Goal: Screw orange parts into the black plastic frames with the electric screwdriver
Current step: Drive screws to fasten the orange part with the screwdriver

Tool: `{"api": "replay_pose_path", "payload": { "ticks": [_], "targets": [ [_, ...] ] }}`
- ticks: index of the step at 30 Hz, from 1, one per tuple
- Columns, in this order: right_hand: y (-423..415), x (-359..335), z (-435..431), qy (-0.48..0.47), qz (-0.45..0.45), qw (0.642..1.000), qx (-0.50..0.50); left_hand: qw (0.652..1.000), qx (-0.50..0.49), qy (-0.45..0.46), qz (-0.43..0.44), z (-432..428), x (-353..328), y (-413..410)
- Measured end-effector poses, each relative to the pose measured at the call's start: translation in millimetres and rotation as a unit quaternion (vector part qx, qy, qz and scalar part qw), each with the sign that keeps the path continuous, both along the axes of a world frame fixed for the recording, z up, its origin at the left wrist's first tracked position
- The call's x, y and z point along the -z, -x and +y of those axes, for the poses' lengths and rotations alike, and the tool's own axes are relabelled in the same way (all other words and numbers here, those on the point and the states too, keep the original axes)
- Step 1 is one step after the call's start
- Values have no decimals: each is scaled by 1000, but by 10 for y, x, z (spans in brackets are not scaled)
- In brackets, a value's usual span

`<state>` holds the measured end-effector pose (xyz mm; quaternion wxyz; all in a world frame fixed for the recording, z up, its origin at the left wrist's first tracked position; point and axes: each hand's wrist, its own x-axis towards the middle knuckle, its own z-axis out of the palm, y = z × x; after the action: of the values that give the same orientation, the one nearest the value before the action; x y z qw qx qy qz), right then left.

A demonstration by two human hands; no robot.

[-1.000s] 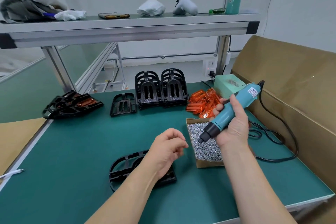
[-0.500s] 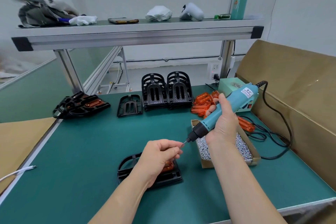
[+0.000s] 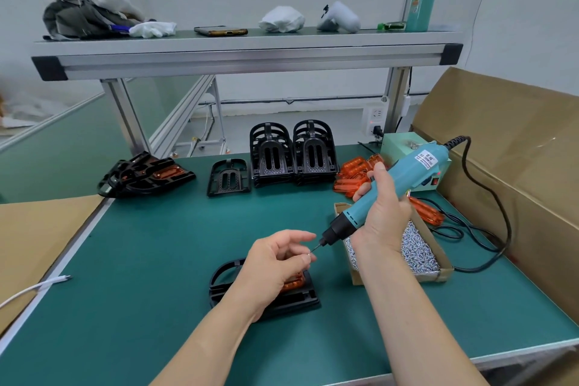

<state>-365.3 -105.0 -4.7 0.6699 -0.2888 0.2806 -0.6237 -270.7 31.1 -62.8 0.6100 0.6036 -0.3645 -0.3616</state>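
Observation:
A black plastic frame [image 3: 225, 279] lies flat near the table's front, with an orange part [image 3: 293, 284] seated in it, mostly hidden under my left hand. My left hand [image 3: 275, 263] hovers over the frame and pinches a small screw at the driver's bit. My right hand [image 3: 383, 213] grips the teal electric screwdriver [image 3: 404, 175], tilted down to the left, its tip touching the screw between my left fingertips.
A cardboard box of screws [image 3: 416, 247] sits right of the frame. Loose orange parts [image 3: 351, 175] and stacked black frames [image 3: 293, 153] stand behind. More frames [image 3: 144, 175] lie at the far left. The driver's black cable [image 3: 488, 197] loops right, beside a cardboard wall [image 3: 501, 150].
My right hand brought the screwdriver away from the screw box, down and left. My left hand closed its fingertips on a screw and met the bit above the frame.

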Motion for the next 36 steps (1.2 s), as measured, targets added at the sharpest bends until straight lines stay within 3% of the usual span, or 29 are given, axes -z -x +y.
{"api": "replay_pose_path", "payload": {
  "ticks": [17,24,28,33,36],
  "targets": [
    [-93,46,89,-6,-3,1000,-11,999,-37,2,3,107,28,-20],
    [-137,98,127,-10,28,999,28,985,-124,28,-119,115,105,125],
    [-175,137,141,-48,38,997,52,942,-203,61,-261,116,167,218],
    [-218,205,148,-62,39,996,51,843,-247,115,-464,114,248,210],
    [-237,229,155,-69,37,996,44,797,-256,123,-533,119,318,159]
  ]
}}
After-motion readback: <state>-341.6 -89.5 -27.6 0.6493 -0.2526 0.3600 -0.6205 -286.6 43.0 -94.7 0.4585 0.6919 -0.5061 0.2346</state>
